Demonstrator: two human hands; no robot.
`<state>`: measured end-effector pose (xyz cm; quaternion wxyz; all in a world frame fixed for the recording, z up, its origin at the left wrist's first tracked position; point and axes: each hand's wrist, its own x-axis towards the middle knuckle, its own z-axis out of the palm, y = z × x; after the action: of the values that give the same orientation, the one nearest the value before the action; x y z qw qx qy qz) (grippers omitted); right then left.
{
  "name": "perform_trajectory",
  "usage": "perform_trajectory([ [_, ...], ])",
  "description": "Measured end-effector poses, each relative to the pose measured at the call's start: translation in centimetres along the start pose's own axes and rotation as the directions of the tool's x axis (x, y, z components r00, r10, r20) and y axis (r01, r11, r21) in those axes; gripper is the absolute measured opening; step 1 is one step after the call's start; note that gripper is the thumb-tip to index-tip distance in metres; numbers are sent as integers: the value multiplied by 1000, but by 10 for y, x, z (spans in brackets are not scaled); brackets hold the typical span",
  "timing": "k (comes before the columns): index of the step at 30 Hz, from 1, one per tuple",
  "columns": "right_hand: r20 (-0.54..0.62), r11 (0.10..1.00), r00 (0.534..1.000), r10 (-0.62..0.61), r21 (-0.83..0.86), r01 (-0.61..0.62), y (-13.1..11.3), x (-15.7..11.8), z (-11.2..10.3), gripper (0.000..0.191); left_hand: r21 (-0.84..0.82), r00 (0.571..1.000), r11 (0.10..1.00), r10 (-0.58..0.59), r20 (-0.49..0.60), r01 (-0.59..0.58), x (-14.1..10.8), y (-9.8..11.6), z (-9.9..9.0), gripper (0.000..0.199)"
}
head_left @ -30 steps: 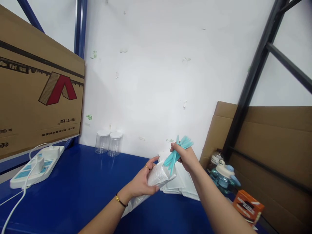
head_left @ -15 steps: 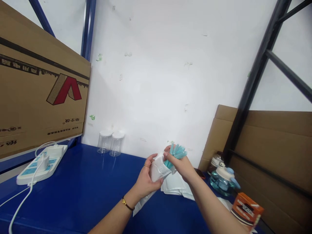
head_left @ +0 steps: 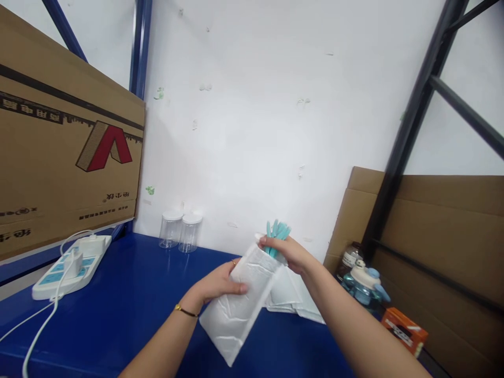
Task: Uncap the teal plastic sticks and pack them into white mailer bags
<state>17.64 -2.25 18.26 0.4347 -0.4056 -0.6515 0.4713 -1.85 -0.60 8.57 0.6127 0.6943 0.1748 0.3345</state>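
A white padded bag hangs tilted in front of me, its mouth up and to the right. My left hand grips its left side, thumb across the front and fingers behind. At the mouth, my right hand is closed around the rim and a bundle of teal strips, whose tops stick out of the bag. Their lower ends are hidden inside. More white padded bags lie stacked on the blue table behind my right forearm.
Two clear jars with white lids stand by the wall on the blue table. A power strip is at left. A teal bottle, a brown bottle and an orange box stand at right.
My left hand has moved down and left along the bag, which now shows its full front. The teal strips have shifted slightly left and sit in the mouth, with my right hand still at them.
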Motion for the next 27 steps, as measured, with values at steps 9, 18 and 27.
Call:
perform_trajectory([
  [9,-90,1000,996,-13,26,16,21,6,1,28,-170,991,986,-28,-131,6,15,-38,27,52],
  [18,24,992,998,55,115,-57,20,9,-13,30,-142,993,989,12,-121,-29,18,-37,21,49],
  [27,-191,995,979,-78,41,87,0,11,-17,39,44,969,997,77,-235,-68,22,-20,12,48],
])
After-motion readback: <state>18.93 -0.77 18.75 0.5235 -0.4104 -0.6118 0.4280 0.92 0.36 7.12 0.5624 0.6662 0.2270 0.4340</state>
